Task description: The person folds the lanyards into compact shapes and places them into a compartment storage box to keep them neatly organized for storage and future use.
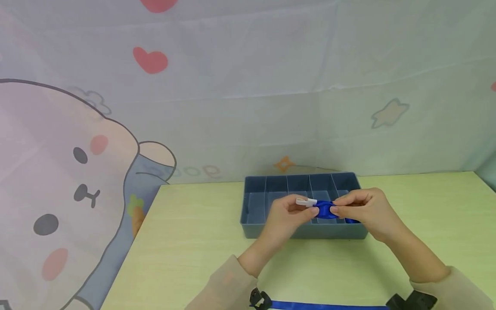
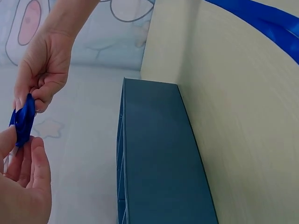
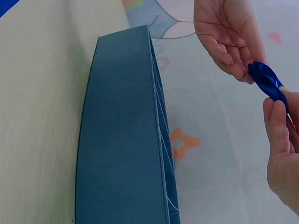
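The folded, shiny blue ribbon point(image 1: 325, 210) is up in the air between your two hands, higher than the box's open top. Your left hand point(image 1: 287, 216) pinches one end between thumb and fingers, with a small flat white strip point(image 1: 306, 202) sticking out there; your right hand point(image 1: 370, 214) pinches the other end. Behind them, the rectangular blue-grey divided box point(image 1: 304, 231) sits on your pale yellow-green desk point(image 1: 193, 241). A long blue band point(image 1: 325, 305) lies nearest you, and a pale printed cloth point(image 1: 248, 86) hangs behind.
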`<state>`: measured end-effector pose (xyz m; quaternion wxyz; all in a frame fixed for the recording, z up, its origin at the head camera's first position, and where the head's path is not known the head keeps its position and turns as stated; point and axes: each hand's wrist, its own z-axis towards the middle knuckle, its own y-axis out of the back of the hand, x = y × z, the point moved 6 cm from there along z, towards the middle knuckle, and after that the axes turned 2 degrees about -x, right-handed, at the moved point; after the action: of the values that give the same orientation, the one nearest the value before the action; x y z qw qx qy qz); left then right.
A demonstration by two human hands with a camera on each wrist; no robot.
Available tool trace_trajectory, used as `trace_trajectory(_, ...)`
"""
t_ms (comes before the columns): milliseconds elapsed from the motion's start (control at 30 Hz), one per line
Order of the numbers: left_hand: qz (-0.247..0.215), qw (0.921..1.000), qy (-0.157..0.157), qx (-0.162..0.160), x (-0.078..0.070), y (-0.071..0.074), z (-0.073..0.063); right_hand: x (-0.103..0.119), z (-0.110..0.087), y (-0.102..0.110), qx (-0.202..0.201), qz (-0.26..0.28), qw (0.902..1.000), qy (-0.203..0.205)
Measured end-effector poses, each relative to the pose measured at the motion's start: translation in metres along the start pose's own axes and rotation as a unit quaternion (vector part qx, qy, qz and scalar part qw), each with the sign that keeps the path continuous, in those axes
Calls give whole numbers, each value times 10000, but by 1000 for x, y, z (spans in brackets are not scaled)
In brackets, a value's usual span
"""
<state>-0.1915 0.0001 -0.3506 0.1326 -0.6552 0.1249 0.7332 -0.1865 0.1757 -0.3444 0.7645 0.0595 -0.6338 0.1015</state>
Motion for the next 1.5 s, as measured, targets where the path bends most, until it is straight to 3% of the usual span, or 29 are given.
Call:
trace_trajectory(100, 121, 9999, -17, 45, 0, 1, 0, 0, 1, 0, 49, 7, 10000, -4)
trace_trajectory(467, 160, 9983, 543, 151, 5, 3, 1, -4, 5, 1, 136, -688, 9974, -141)
trace_trajectory(733, 620, 9962, 588, 142, 8, 7, 6, -8, 8, 3, 50, -1189, 9923, -344)
trace_trajectory(967, 603, 9956, 704, 157, 12, 10, 9, -12, 13, 4, 32, -1349, 9898, -452)
trace_trajectory(1500, 456, 9966, 677, 147, 12, 13, 9, -12, 18, 2, 116, -1386, 9900, -234)
